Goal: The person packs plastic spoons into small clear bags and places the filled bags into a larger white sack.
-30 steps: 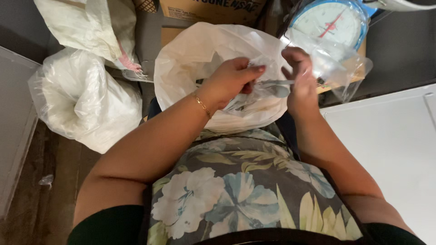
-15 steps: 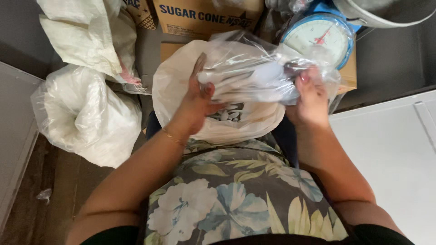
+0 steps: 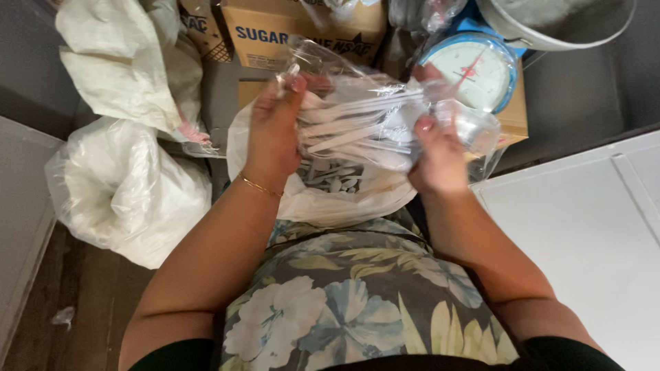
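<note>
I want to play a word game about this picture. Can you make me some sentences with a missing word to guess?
1. Both hands hold a clear bag full of white plastic ____.
2. The bracelet is on the ____ wrist.
3. The round scale behind the bag has a rim coloured ____.
4. The left hand and the right hand each have a grip on one ____ of the bag.

Missing words: spoons; left; blue; end
</note>
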